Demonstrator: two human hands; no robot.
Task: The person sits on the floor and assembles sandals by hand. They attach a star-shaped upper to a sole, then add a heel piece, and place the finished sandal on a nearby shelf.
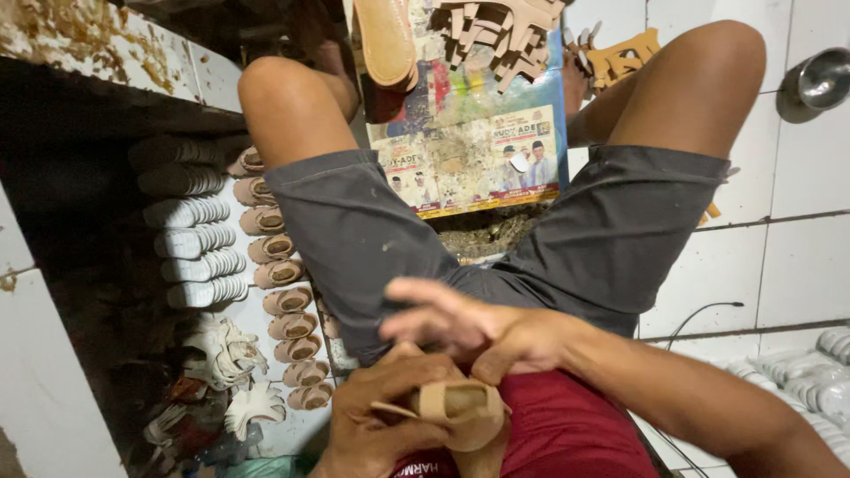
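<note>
My left hand (pixel 382 416) grips a tan sandal (pixel 456 409) against my lap, over a red shirt. My right hand (pixel 474 327) lies just above it, fingers spread, thumb and fingertips pressing on the sandal's strap. I sit with knees apart in dark grey shorts (pixel 372 235).
A row of tan sandals (pixel 282 301) runs along the floor at left, beside stacked white ridged soles (pixel 197 241). Ahead lie a printed poster sheet (pixel 469 150), tan cut strap pieces (pixel 500 31) and a tan sole (pixel 387 40). A metal bowl (pixel 823 78) sits far right; more white soles (pixel 815 381) lie at right.
</note>
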